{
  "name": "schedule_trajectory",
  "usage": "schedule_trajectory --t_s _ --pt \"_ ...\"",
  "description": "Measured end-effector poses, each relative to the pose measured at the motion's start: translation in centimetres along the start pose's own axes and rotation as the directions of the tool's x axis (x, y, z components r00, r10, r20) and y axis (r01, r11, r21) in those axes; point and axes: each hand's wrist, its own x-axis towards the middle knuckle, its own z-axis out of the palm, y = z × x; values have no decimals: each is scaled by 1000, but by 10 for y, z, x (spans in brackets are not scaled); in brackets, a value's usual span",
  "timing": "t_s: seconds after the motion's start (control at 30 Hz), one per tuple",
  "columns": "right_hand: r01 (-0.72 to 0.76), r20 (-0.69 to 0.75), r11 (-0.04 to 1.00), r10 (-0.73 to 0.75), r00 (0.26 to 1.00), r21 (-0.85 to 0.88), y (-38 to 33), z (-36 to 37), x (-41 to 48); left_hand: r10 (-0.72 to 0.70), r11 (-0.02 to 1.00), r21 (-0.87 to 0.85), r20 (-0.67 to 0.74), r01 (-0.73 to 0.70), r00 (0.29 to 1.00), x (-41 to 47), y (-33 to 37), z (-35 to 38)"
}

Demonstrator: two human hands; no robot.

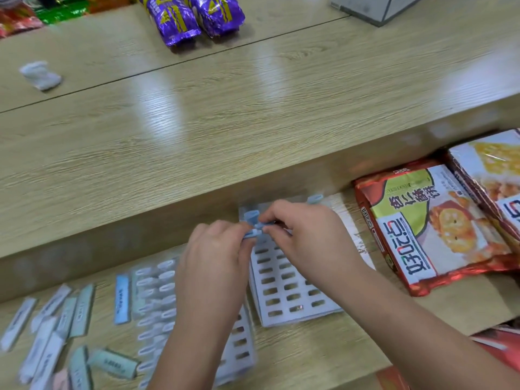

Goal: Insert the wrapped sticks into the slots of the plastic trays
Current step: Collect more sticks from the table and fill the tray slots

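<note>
A white plastic tray [289, 294] with rows of open slots lies on the lower shelf. Two blue wrapped sticks [251, 215] stand in its far row. My left hand [216, 249] and my right hand [298, 226] meet over the tray's far end, both pinching one blue wrapped stick [253, 233] between the fingertips. To the left lies a second tray [157, 305], many of its slots filled with pale sticks; my left forearm covers part of it. Several loose wrapped sticks [50, 333] lie scattered at the lower left.
Snack bags [427, 226] lie right of the tray. The upper wooden shelf [197, 130] overhangs the tray's far end. On it sit two purple packets [194, 15], a small white wrapped piece [40, 74] and a grey box [374, 7].
</note>
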Motion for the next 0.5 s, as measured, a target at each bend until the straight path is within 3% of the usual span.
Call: schedule_trajectory --t_s 0.17,0.3,0.37,0.5 --pt "53 -23 997 -54 998 -60 1 4 3 42 982 182 15 -45 999 1 1 8" --pt "103 -25 981 -108 994 -162 -2 7 -1 38 974 225 -26 -31 999 4 5 11" --pt "110 -13 980 -113 993 -166 -2 5 -2 49 979 199 -47 -39 998 3 5 11" --pt "85 -81 988 -96 992 -132 -12 1 -9 -32 998 -51 -96 27 995 -8 -8 -8"
